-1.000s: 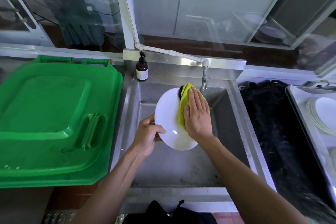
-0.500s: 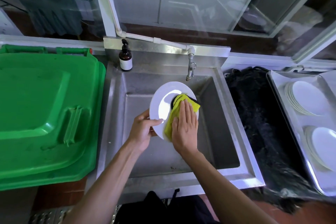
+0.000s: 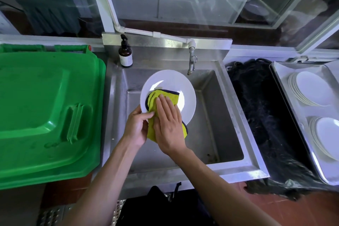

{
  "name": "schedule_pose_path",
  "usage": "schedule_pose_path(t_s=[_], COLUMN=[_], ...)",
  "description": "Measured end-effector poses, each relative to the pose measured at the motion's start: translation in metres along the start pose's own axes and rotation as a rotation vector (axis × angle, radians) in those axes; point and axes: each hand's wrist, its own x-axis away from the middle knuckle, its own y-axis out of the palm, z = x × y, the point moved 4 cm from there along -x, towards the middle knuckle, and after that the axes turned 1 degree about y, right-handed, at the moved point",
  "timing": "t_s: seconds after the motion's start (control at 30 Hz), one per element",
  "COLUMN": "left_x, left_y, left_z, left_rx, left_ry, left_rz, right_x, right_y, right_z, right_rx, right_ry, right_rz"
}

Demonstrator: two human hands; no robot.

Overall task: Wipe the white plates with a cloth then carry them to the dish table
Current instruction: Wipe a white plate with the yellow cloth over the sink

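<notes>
At the far left, a green bin lid (image 3: pixel 44 112) is seen lying flat, its moulded handle (image 3: pixel 76 123) turned toward the steel sink (image 3: pixel 236 115). On the back ledge of the sink, near its left corner, a brown pump bottle (image 3: pixel 125 55) is stood upright, and a metal tap (image 3: pixel 192 60) is hung over the basin to the right of it. Over the basin a white plate (image 3: pixel 185 86) is held tilted, face toward the camera. Its lower left rim is gripped by the left hand (image 3: pixel 136 128), the thumb curled over the front of the rim and the fingers hidden behind. A yellow cloth (image 3: pixel 165 97) with a dark edge is pressed against the face of the plate by the right hand (image 3: pixel 168 124) — fingers straight and laid flat on the fabric, close together. Part of the cloth is left hanging below the plate, under the right palm. Right of the sink, a black mat or netting (image 3: pixel 266 115) is spread. At the far right, a steel tray (image 3: pixel 282 79) is set, and 2 stacks of white plates are laid on it — a far stack (image 3: pixel 310 88) and a near stack (image 3: pixel 326 134), apart from each other.
</notes>
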Motion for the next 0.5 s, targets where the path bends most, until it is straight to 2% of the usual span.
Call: schedule_pose_path(t_s=[0.1, 0.5], left_x=[-0.002, 0.004], left_y=[-0.006, -0.012], left_z=[0.001, 0.003], left_rx=[0.012, -0.151], left_ry=[0.020, 0.043], left_rz=[0.036, 0.105], right_x=[0.009, 0.016], right_y=[0.005, 0.006], right_z=[0.004, 0.045], right_rx=[0.061, 0.173], right_ry=[-0.009, 0.178], right_rz=[-0.014, -0.035])
